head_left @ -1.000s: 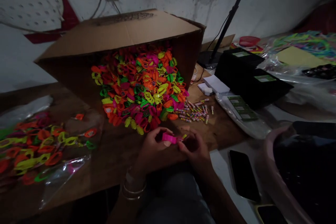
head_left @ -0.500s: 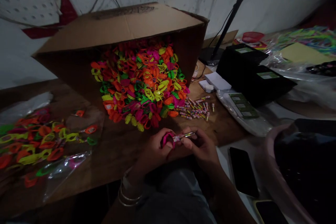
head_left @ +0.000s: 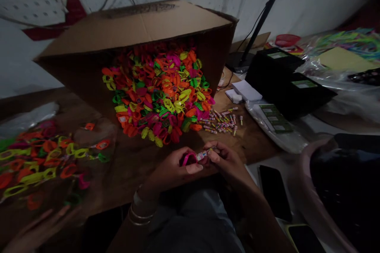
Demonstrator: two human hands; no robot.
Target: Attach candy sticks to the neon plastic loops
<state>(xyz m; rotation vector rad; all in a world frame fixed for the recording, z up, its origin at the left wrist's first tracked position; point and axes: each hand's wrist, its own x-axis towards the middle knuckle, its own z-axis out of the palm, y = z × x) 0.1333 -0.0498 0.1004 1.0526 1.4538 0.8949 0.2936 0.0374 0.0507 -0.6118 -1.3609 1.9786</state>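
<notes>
My left hand (head_left: pixel 169 172) is closed round a bright pink plastic toy watch (head_left: pixel 189 159) with a looped band. My right hand (head_left: pixel 231 164) pinches a small wrapped candy roll (head_left: pixel 202 155), whose near end meets the watch; the far end is hidden by my fingers. Just ahead, a cardboard box (head_left: pixel 139 27) lies on its side, its opening toward me. Orange, yellow, green and pink toy watches (head_left: pixel 166 102) are heaped in it and spill at its lip. Beside the box lie several more candy rolls (head_left: pixel 222 121).
At left, more toy watches (head_left: pixel 50 158) lie on clear plastic, and another person's hand (head_left: pixel 44 225) reaches in. Right of me are two phones (head_left: pixel 274 191), a pink-rimmed tub (head_left: pixel 305 174), black boxes (head_left: pixel 285 87) and a stand pole (head_left: pixel 264 16).
My right fingers have closed further over the candy roll, covering its far end. Another person's hand has entered at lower left, and the clear plastic there has shifted.
</notes>
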